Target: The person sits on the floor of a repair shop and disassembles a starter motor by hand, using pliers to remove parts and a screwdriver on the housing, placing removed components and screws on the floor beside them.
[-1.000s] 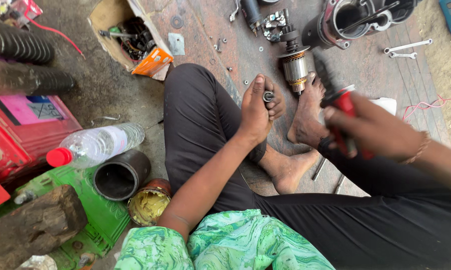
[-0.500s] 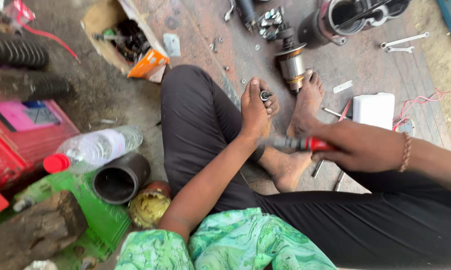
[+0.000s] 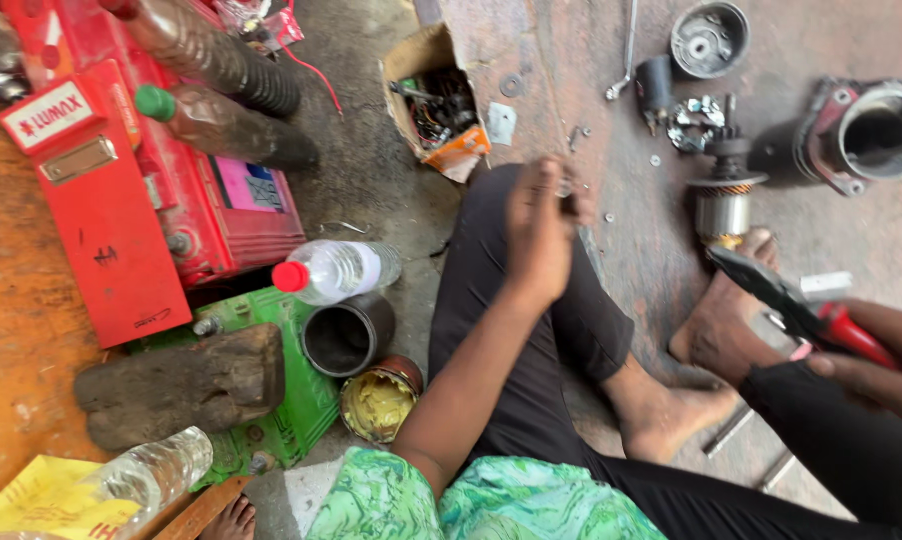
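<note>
While the left hand (image 3: 539, 232) pinches a small metal part (image 3: 567, 187) above the knee at frame centre, the right hand (image 3: 876, 360) at right edge grips red-handled black pliers (image 3: 786, 303), nose angled toward the copper-wound motor armature (image 3: 723, 205), apparently ready for use.

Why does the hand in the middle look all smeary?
In the head view the left hand is smeared by motion blur, and so is the small part at its fingertips. The right hand with the red-handled pliers is a bit soft too. The red battery looks sharp. Soft daylight, no hard glare.
</note>
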A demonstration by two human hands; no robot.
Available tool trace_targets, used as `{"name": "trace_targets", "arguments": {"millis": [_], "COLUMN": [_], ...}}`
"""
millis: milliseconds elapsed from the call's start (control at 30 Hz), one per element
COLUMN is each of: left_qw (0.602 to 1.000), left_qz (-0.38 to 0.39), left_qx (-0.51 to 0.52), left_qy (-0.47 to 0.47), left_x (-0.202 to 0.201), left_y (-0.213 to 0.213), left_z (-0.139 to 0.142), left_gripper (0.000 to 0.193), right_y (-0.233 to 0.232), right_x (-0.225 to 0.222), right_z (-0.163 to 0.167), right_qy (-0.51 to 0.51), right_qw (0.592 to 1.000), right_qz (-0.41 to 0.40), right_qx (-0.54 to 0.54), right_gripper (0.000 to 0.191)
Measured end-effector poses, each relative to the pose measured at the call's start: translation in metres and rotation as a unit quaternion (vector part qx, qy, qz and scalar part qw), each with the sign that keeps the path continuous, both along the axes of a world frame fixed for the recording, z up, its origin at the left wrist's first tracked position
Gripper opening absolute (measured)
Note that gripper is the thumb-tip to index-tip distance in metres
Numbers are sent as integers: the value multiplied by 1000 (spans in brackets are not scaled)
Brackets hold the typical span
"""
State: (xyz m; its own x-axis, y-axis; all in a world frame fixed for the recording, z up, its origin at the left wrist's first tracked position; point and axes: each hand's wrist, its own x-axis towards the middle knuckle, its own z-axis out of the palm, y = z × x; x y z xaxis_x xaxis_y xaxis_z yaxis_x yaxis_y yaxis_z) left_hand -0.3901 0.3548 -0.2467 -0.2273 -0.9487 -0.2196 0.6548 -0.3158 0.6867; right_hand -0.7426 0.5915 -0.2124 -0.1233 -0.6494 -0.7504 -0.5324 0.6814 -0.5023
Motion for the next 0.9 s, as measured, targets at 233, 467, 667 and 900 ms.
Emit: {"name": "trace_targets", "arguments": {"millis": [233, 467, 667, 900], "left_qw": [790, 677, 673, 556], "left_qz": [86, 155, 111, -120], "left_qx": [-251, -247, -276, -260], "left_qy": [-553, -676, -677, -780], "left_x": [97, 104, 115, 78], "left_y": [-115, -152, -159, -210], "left_z": [11, 20, -4, -64], "left_gripper": [31, 37, 24, 16], "right_y": [14, 0, -17, -30], "right_x": [-58, -39, -31, -31], "right_z": [-78, -101, -123, -129], "right_qy": [-50, -101, -144, 7], "right_qw": [997, 993, 990, 983], "right_qz": [-37, -7, 2, 0], "right_qx": [50, 54, -13, 185], "right_gripper": [64, 72, 77, 65]}}
